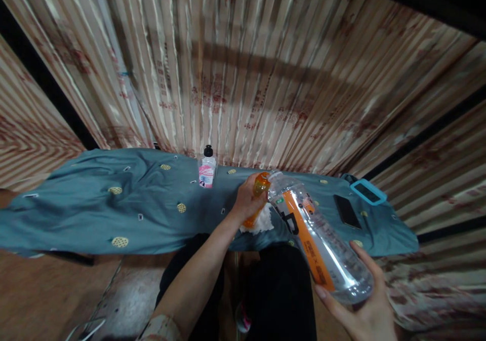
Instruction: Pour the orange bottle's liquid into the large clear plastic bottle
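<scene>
My left hand (248, 199) is wrapped round an orange see-through bottle (261, 184) that stands upright or nearly so over the cloth. In my right hand (364, 300) lies the base of a large clear plastic bottle (322, 239) with an orange and black label. The large bottle is tilted, its neck down to the left and touching or very close to the orange bottle's top. Whether liquid passes between them I cannot tell. White crumpled tissue (264, 219) lies beside and under the orange bottle.
A green-blue cloth (152, 229) with yellow prints covers the narrow table. A small clear bottle (207, 168) with a black cap and pink label stands at the back. On the right lie a dark phone (347, 212) and a blue-framed device (368, 192). A patterned curtain (228, 77) hangs behind.
</scene>
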The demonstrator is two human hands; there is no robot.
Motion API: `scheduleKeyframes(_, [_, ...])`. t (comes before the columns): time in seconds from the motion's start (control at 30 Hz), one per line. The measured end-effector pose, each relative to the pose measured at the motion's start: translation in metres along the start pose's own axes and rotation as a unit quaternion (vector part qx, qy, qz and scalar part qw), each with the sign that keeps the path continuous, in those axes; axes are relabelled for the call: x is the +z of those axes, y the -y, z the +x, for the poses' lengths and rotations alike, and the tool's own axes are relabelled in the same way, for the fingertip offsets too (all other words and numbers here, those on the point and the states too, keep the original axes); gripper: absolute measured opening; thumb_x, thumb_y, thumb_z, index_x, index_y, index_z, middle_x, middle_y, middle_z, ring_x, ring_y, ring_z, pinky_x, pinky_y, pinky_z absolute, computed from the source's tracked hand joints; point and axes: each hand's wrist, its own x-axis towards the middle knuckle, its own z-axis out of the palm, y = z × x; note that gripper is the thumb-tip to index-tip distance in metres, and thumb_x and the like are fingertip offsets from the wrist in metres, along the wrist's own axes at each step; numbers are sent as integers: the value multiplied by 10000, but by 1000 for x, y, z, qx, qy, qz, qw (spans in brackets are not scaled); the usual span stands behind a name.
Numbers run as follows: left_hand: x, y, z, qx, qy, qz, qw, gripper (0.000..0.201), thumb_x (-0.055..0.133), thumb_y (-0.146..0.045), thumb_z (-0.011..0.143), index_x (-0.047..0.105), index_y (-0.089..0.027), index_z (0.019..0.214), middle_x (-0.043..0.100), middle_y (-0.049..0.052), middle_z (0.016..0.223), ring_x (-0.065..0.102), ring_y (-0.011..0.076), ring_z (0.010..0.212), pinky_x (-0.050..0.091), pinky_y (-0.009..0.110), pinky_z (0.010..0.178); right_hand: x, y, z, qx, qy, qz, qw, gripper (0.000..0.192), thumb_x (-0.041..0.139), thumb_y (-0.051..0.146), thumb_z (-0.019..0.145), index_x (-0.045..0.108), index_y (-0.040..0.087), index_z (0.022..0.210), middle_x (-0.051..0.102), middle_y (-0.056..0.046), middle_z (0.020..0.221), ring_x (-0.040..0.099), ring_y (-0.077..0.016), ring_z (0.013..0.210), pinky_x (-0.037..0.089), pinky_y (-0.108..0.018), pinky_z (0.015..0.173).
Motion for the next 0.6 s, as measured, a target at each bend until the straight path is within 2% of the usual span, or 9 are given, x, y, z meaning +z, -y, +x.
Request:
scheduleKeyframes(0.13, [-1,-2,-1,8,-6,-23,1000,487,450,-530,914,567,-158,1207,660,132,1215,624,272,1123,469,397,1007,-1,-9,1,-25,0,-12,1000,941,774,619,592,452,208,1376,543,-120,1294,572,-291,1086,510,-376,813])
scheduleKeyframes(0.33, [-1,-6,0,-15,-14,-23,1000,404,426,-495,937,593,-197,1152,682,114,1151,634,267,1079,470,407,987,-6,-23,3,-47,17,-40,998,958,790,599,585,428,239,1396,542,-126,1297,583,-313,1091,525,-385,773])
scheduleKeyframes(0.47, [1,-4,1,-27,-18,-15,999,415,458,-524,919,602,-210,1149,689,105,1146,642,262,1067,483,390,966,-3,-18,2,-43,15,-37,998,946,784,603,593,433,238,1392,564,-119,1266,592,-304,1074,522,-406,809])
scheduleKeyframes(0.6, [3,-1,2,-8,-33,-17,999,472,473,-570,900,603,-200,1162,685,117,1170,645,266,1084,487,385,966,-3,-11,1,-23,10,-23,999,940,777,612,591,441,238,1385,542,-118,1309,559,-311,1129,518,-387,807])
